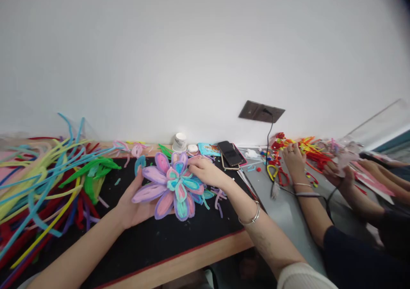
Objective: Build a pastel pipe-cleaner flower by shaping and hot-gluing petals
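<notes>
A large pipe-cleaner flower (pixel 173 185) with purple, pink and turquoise petals is held above a black mat (pixel 179 242). My left hand (pixel 131 207) cups it from below and behind, fingers wrapped around its back. My right hand (pixel 206 171) pinches a petal at the flower's upper right edge, fingers closed on it. A silver bangle (pixel 251 218) sits on my right wrist.
A heap of loose coloured pipe cleaners (pixel 41 182) lies at the left. Against the wall stand a small cup (pixel 180 142) and two stacked phones (pixel 229 153). At the right, another person's hands (pixel 294 158) work among red and yellow pipe cleaners; a black cable (pixel 268 152) hangs from a wall socket.
</notes>
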Tool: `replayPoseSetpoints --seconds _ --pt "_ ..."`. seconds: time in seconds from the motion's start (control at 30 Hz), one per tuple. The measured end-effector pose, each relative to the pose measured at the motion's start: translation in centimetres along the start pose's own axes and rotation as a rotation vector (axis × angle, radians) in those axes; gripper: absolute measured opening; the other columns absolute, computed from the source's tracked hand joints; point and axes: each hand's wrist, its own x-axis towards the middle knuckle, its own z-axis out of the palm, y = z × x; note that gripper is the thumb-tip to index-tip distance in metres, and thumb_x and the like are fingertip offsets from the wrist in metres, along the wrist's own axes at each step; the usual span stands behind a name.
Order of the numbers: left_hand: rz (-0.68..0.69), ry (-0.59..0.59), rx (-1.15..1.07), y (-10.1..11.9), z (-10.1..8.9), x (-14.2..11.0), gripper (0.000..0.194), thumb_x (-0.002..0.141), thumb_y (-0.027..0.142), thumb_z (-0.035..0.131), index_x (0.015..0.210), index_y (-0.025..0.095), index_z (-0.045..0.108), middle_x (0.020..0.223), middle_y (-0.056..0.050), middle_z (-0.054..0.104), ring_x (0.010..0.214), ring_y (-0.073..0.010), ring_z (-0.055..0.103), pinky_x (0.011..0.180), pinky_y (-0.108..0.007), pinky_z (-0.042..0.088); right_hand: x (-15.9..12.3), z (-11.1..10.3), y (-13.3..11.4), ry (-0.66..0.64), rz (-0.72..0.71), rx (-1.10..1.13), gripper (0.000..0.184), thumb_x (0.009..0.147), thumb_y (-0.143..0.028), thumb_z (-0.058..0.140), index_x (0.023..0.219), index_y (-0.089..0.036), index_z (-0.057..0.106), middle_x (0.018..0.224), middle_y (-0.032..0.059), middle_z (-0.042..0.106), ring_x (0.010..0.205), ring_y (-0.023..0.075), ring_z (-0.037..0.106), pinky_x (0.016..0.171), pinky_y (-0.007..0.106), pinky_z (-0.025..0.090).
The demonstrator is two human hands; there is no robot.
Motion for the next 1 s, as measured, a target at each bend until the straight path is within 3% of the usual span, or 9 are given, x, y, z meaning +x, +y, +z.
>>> replayPoseSetpoints --seconds 0.17,0.27,0.4,0.5,0.77,1.0 --pt "-0.021 0.168 0.006 0.3 0.0 -0.4 0.078 0.085 0.073 0.027 0.112 0.012 0.067 0.102 -0.012 0.073 0.105 -0.0304 0.065 0.09 -0.047 0.047 -0.5 -0.3 -0.2 -0.067 0.014 0.073 0.028 0.078 -0.012 0.045 0.054 -0.019 0.035 0.053 -0.0072 0.034 0.053 0.008 0.032 0.054 0.023 0.026" --pt "0.002 0.23 -0.002 0.6 0.6 -0.2 0.061 0.091 0.059 0.033 0.105 0.012 0.07 0.098 -0.011 0.074 0.099 -0.03 0.068 0.088 -0.047 0.049 -0.7 0.0 -0.2 -0.063 0.045 0.153 0.026 0.079 -0.014 0.045 0.054 -0.018 0.04 0.052 -0.0071 0.038 0.051 0.0078 0.035 0.052 0.022 0.028" --pt "-0.013 0.265 -0.005 0.8 1.6 0.2 0.034 0.086 0.039 0.05 0.097 0.015 0.071 0.095 -0.01 0.075 0.096 -0.0317 0.069 0.088 -0.047 0.051 -0.8 0.7 -0.2 -0.033 0.071 0.238 0.025 0.078 -0.016 0.048 0.053 -0.017 0.049 0.049 -0.0067 0.043 0.048 0.0077 0.037 0.051 0.022 0.03" --pt "-0.008 0.295 -0.031 0.7 1.4 0.2 0.027 0.084 0.031 0.052 0.1 0.016 0.068 0.095 -0.007 0.075 0.103 -0.0325 0.066 0.092 -0.048 0.05 -0.8 1.2 -0.1 -0.014 0.052 0.294 0.026 0.077 -0.014 0.049 0.051 -0.017 0.049 0.048 -0.0065 0.043 0.047 0.0075 0.036 0.05 0.022 0.029" --pt "0.008 0.19 0.048 0.6 1.3 0.3 0.034 0.088 0.025 0.039 0.097 0.013 0.069 0.086 -0.004 0.076 0.105 -0.0298 0.066 0.093 -0.045 0.049 -1.0 1.8 0.6 -0.035 0.02 0.458 0.028 0.079 -0.028 0.052 0.054 -0.017 0.048 0.052 -0.005 0.045 0.049 0.0077 0.033 0.049 0.022 0.025" --pt "0.014 0.017 0.145 0.5 1.3 0.3 0.041 0.092 0.028 0.034 0.093 0.014 0.072 0.082 -0.001 0.075 0.097 -0.0266 0.069 0.086 -0.037 0.051 -1.3 2.7 1.2 -0.065 0.014 0.564 0.043 0.079 -0.054 0.056 0.059 -0.02 0.038 0.052 -0.0079 0.032 0.048 0.0067 0.025 0.047 0.022 0.022"
